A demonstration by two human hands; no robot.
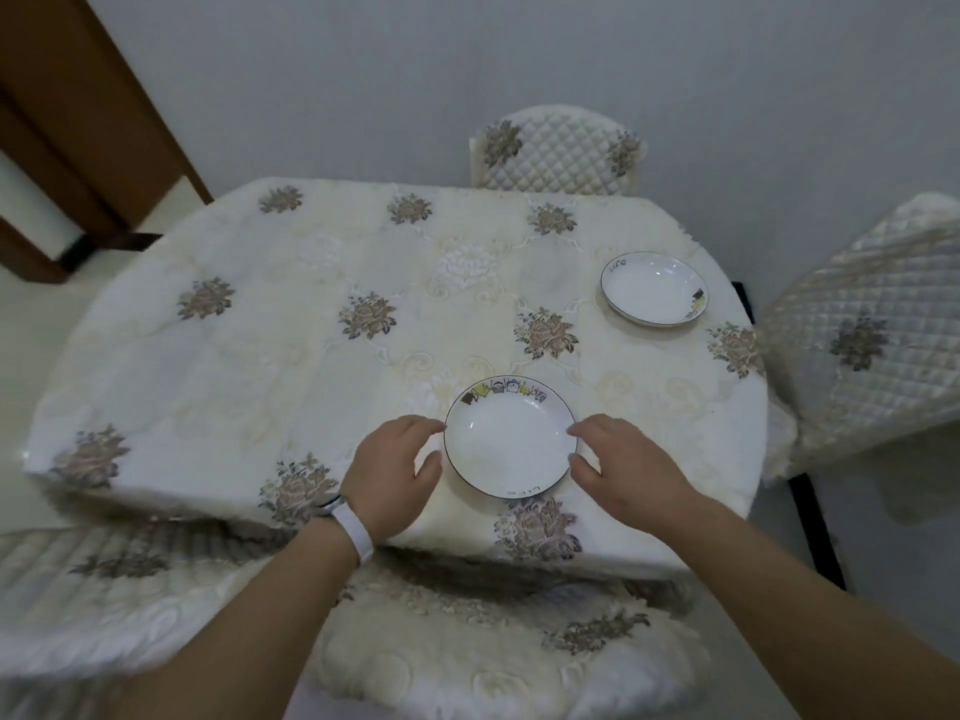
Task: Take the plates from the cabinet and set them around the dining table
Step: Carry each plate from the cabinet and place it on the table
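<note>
A white plate (506, 439) with a dark rim and small cartoon figures along its far edge lies flat on the dining table (249, 356), near the front edge. My left hand (395, 470) is just left of it, fingers spread, fingertips at the rim. My right hand (618, 465) is just right of it, fingers apart and touching the rim. Neither hand holds the plate. A second white plate (653, 288) with the word "Life" on it sits at the table's far right.
The table wears a cream cloth with embroidered flowers. Quilted covered chairs stand at the far side (558, 150), at the right (872, 335), and close in front of me (493, 652). A brown wooden door frame (67, 127) is at the far left.
</note>
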